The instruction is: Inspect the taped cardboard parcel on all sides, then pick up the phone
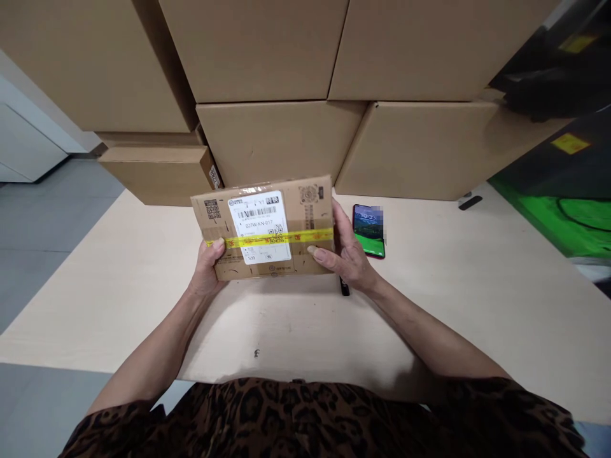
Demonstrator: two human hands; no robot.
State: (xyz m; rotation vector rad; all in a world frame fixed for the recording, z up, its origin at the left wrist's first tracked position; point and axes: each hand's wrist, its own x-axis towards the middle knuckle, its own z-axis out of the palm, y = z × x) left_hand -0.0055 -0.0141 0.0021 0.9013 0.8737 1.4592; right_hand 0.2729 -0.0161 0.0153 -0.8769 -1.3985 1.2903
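A small brown cardboard box is held up above the table, its labelled face tilted toward me. It carries a white shipping label and a band of yellow tape with red print. My left hand grips the box's left end, thumb on the front and fingers hidden behind. At the right end my right hand clasps it, thumb across the lower front and fingers round the side. A phone with a lit screen lies just right of my right hand. Partly under that hand shows a dark, slim object.
Large cardboard boxes are stacked along the back of the pale table. A flatter box stands at the back left. A small black item lies at the back right. Dark and green material hangs beyond the right edge.
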